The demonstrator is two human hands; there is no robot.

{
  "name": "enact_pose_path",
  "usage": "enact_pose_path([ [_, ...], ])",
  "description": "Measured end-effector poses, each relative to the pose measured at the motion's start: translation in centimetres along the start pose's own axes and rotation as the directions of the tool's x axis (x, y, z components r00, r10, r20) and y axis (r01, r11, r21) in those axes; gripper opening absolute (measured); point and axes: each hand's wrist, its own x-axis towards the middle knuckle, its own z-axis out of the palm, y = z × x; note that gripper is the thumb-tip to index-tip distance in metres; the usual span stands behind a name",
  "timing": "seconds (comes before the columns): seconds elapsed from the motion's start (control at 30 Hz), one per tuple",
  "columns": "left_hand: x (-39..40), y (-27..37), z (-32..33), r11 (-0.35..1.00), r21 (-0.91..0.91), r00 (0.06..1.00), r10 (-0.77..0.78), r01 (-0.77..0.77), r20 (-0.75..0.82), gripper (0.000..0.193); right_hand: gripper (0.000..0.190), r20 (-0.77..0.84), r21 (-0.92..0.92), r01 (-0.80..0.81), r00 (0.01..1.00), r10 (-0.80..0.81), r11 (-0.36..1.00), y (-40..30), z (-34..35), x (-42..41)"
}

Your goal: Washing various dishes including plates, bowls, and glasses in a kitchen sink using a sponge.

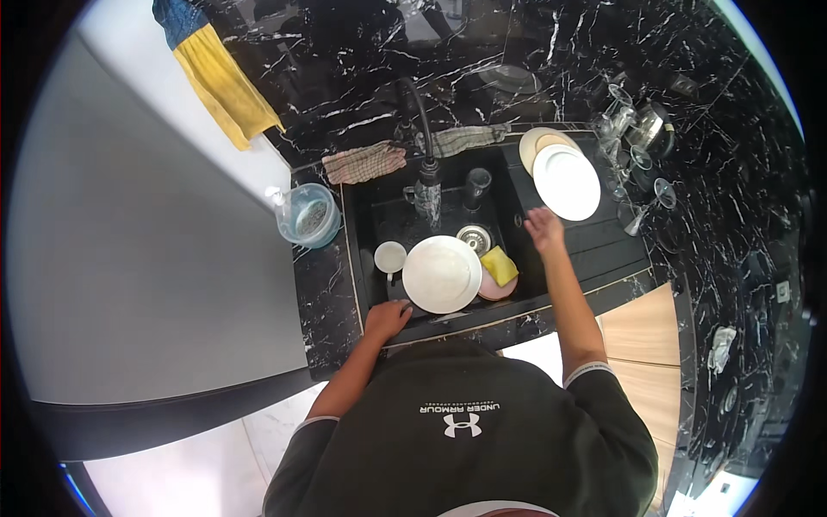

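Note:
My left hand (387,319) rests on the front rim of the black sink (358,284) and holds nothing that I can see. Over the sink's right edge, my right hand (544,230) is empty with its fingers spread, just below a white plate (567,183) on the drainboard. In the sink, a large white plate (442,274) lies between a white cup (390,257) and a pinkish dish (497,288). On that dish rests a yellow sponge (500,265). Water runs from the black faucet (429,169) near a glass mug (423,197); a dark glass (477,186) stands farther right.
Beige plates (533,143) lie partly under the white plate. Several stemmed glasses (636,220) and a metal kettle (648,126) stand at right. A plastic tub (310,242) is on the left counter. Cloths (364,163) lie behind the sink; a yellow towel (223,81) hangs at upper left.

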Motion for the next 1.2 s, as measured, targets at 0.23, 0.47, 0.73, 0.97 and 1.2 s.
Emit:
enact_pose_path([
  [0.23,0.3,1.0,-0.6,1.0,-0.009,0.999,0.027,-0.026,0.022,0.032,0.045,0.449,-0.809,0.347,0.885,0.118,0.475,16.3,-1.5,-3.6],
  [0.47,-0.5,0.5,-1.0,0.999,-0.002,0.996,-0.042,0.043,0.082,0.034,0.058,0.501,-0.798,0.468,0.866,0.015,-0.378,17.0,-0.6,-5.8],
  [0.73,0.3,1.6,-1.6,0.999,0.019,0.99,-0.037,0.034,0.135,0.034,0.047,0.426,-0.787,0.316,0.899,0.097,0.529,17.7,-3.6,-1.8],
  [0.97,-0.2,1.1,-1.7,0.997,0.026,0.987,-0.073,0.07,0.144,0.034,0.023,0.131,-0.87,-0.109,0.889,0.438,0.481,16.7,-1.8,-2.9],
  [1.2,0.0,0.9,-1.1,0.998,-0.004,0.993,-0.061,0.061,0.105,0.032,0.017,0.309,-0.809,0.352,0.936,-0.17,0.471,17.2,-2.6,-1.6],
])
